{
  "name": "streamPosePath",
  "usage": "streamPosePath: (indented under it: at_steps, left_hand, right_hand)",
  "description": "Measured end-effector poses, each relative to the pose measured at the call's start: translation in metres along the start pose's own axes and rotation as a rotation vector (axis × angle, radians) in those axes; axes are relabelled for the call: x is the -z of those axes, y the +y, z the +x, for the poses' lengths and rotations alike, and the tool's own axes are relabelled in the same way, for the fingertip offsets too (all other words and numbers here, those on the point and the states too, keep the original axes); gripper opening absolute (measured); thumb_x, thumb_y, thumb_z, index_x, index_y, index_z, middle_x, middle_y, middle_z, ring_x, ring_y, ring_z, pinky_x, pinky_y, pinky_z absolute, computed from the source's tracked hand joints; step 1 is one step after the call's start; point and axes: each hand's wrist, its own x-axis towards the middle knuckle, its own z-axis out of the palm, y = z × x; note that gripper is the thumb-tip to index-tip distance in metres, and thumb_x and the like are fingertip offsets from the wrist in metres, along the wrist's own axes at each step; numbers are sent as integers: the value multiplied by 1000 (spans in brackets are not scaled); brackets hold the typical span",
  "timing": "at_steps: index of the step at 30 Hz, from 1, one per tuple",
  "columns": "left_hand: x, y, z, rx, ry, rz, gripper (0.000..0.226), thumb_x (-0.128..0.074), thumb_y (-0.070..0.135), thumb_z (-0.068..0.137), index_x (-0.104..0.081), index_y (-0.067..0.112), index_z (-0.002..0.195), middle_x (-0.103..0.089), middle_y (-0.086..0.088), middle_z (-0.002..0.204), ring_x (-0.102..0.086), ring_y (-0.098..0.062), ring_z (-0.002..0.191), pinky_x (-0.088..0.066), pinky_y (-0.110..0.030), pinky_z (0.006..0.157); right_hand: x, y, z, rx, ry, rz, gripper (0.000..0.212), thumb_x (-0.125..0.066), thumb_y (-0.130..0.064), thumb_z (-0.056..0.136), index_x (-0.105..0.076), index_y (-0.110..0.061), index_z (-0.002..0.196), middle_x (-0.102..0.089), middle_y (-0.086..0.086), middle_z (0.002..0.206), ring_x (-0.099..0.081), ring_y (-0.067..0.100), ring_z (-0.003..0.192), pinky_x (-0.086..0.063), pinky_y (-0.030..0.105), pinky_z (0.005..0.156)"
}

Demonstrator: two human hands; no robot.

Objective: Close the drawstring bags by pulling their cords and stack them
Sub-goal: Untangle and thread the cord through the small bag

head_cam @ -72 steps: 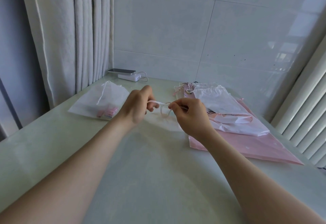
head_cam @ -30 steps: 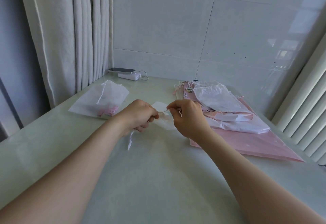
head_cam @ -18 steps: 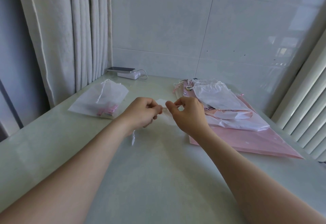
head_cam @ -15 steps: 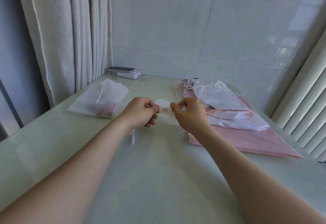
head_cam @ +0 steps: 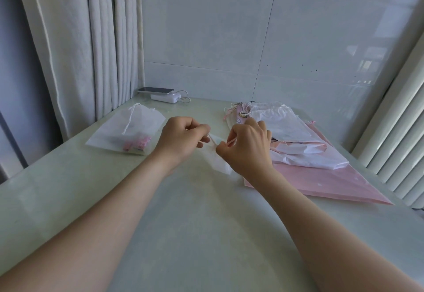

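Two hands mid-frame, left hand (head_cam: 181,140) and right hand (head_cam: 246,147). One held bag (head_cam: 219,164), one left bag (head_cam: 128,131), one pile (head_cam: 286,128) at right (too overlapped to count), one phone (head_cam: 155,90), one charger (head_cam: 165,97).

Two bare arms of a person are showing.
The left hand (head_cam: 181,140) and the right hand (head_cam: 247,151) are appearing uncovered, and both forearms are showing bare from the wrists down to the lower edge of the picture; they are looking slim and smooth.
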Motion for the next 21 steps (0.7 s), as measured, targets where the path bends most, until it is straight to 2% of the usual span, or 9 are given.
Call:
streamPosePath:
  at_steps: [4,7,12,17,19,21]
  left_hand:
    - [-10,1,-4,15,-75,-186,26,-65,11,97,-60,4,73,-76,-19,90,-78,-28,87,-62,-38,73]
    - [-13,-3,-1,63,-101,-260,26,-58,14,104,-56,5,79,-72,-14,88,-75,-27,82,-56,-35,65]
    - [-10,-10,4,110,-97,-204,21,-52,20,107,-54,8,90,-66,-7,86,-65,-17,72,-42,-30,60]
    - [-8,-10,0,160,-167,-90,26,-43,19,110,-56,9,89,-64,-7,89,-61,-18,77,-40,-28,61]
    - [-8,-7,-2,155,-191,-59,28,-40,17,111,-57,8,92,-63,-7,88,-59,-19,78,-40,-28,61]
    - [-8,-6,-3,138,-205,-35,28,-39,17,111,-59,8,93,-63,-6,87,-58,-19,77,-41,-28,63]
  right_hand:
    - [0,3,0,58,4,-1,28,-78,-43,76,-64,-19,70,-47,-2,89,-41,25,96,-34,37,84]
    - [-3,7,1,104,-23,26,29,-78,-48,81,-64,-24,72,-46,-4,88,-44,26,96,-35,36,85]
    - [-2,12,3,73,-95,38,19,-72,-44,89,-70,-27,82,-49,-4,92,-46,27,101,-31,36,87]
    - [-3,12,1,155,-43,-28,7,-68,-36,89,-70,-29,87,-61,-11,89,-43,26,104,-22,34,82]
    - [-4,8,1,161,-4,48,9,-66,-32,90,-72,-34,96,-64,-15,91,-44,24,104,-24,34,81]
    - [-4,3,4,106,-17,186,14,-63,-40,93,-75,-40,97,-66,-17,94,-46,21,104,-29,35,86]
